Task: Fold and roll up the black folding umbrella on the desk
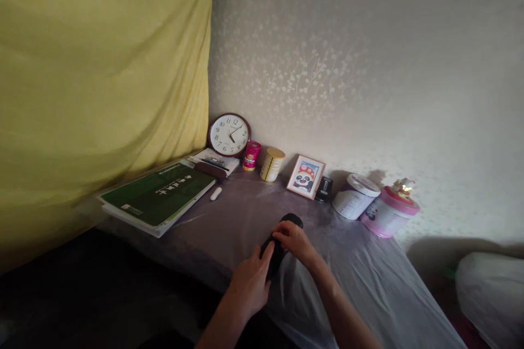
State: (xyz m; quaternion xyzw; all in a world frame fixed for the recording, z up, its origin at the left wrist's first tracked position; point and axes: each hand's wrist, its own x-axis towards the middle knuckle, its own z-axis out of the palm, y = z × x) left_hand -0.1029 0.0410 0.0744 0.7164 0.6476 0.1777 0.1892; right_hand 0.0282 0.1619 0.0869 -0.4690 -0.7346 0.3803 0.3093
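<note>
Smooth, creased grey cloth covers the counter (pixel 237 212), leaving open room between the back row and the front edge, and again from the right forearm to the right edge. Near the middle of the front edge lies a black, elongated object (pixel 277 262); the left hand (pixel 254 281) grips its near part with the index finger extended, while the right hand (pixel 295 240) pinches at its upper side, fingertips drawn together.

A glossy green book (pixel 164 191) tops a stack by the front left corner. Along the back edge stand a cylindrical pink can (pixel 251 156), a ribbed cream tub (pixel 270 168) and a white tub (pixel 354 202); a pink tub (pixel 385 215) fills the back right corner. Lids hide what the three tubs hold.
</note>
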